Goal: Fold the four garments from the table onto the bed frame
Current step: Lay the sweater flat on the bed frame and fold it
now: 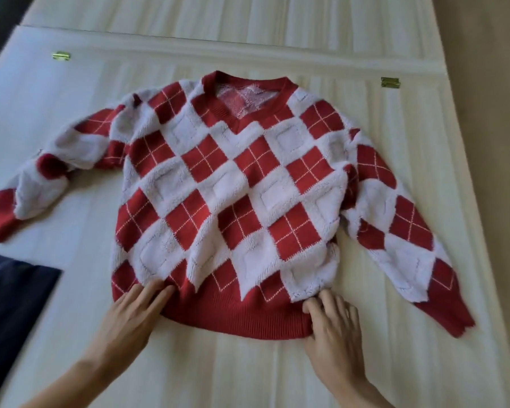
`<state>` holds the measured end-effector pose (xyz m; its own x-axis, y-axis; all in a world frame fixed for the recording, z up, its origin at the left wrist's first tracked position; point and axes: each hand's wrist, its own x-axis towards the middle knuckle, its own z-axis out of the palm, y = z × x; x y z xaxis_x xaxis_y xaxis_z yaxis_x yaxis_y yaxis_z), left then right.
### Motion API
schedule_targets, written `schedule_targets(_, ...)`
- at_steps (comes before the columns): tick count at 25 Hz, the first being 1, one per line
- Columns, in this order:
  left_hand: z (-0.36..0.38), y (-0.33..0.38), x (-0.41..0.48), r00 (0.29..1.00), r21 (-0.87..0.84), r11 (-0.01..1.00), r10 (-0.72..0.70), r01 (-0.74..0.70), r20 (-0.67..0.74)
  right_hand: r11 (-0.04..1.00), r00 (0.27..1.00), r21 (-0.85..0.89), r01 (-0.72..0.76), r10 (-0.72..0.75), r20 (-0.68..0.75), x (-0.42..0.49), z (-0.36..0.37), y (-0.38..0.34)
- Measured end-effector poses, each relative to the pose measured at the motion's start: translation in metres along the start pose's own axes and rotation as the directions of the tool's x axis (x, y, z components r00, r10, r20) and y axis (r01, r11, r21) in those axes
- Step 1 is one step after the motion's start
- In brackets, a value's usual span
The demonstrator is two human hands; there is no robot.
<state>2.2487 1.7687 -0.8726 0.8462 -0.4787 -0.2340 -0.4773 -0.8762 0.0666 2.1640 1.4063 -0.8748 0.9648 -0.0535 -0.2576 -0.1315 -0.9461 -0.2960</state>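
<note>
A red and white argyle sweater [233, 184] lies flat, front up, on the white bed frame surface [80, 245], neck away from me and both sleeves spread outwards. My left hand [130, 316] rests with straight fingers on the red ribbed hem at its left corner. My right hand [333, 328] has its fingers curled at the hem's right corner, pinching the edge of the knit.
A dark blue garment [15, 293] lies at the left edge, near the sweater's left cuff. Two brass hinges [61, 56] [390, 83] sit on the white panels behind the sweater. A tan floor [495, 113] runs along the right side.
</note>
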Motion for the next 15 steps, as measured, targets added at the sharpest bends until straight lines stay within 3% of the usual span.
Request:
schedule_targets(5, -0.005, 0.003, -0.024, 0.971, -0.047, 0.985, 0.173, -0.167, 0.167, 0.992, 0.986, -0.028, 0.120, -0.115, 0.124, -0.037, -0.017, 0.064)
schedule_targets(8, -0.005, 0.026, -0.017, 0.940, -0.129, 0.962, 0.266, -0.242, 0.214, 0.983, 0.985, -0.061, 0.171, -0.168, 0.038, -0.053, -0.038, 0.102)
schedule_targets(10, -0.005, 0.049, 0.004, 0.931, -0.146, 0.943, 0.323, -0.300, 0.173, 0.999, 0.992, -0.054, 0.002, -0.009, -0.129, -0.038, -0.065, 0.134)
schedule_targets(12, -0.021, 0.081, 0.028, 0.936, -0.128, 0.937, 0.337, -0.324, 0.104, 0.951, 0.933, -0.067, -0.301, 0.279, -0.227, -0.015, -0.088, 0.173)
schedule_targets(15, -0.045, 0.146, 0.086, 0.966, -0.180, 0.950, 0.259, -0.257, -0.008, 0.798, 0.809, -0.131, -0.588, 0.581, -0.094, 0.008, -0.104, 0.238)
